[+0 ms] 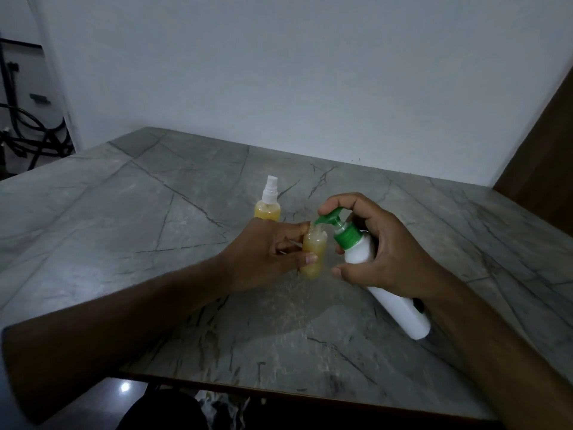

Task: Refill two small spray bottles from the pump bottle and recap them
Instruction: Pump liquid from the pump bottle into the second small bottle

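Mid-table [93, 212]: our left hand [263, 256] grips the uncapped spray bottle [313, 256]; right hand [381, 252] clasps the pump bottle [359, 252], spout over its mouth. Behind, capped bottle [268, 203], apparently filled. Recapping remains.

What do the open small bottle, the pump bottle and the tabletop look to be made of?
Open small bottle: translucent plastic, probably, since the yellow liquid shows through.
Pump bottle: opaque white plastic with a smooth, slightly glossy body; green pump head, likely moulded plastic.
Tabletop: grey with dark veins, looks like polished stone or a stone-look laminate.
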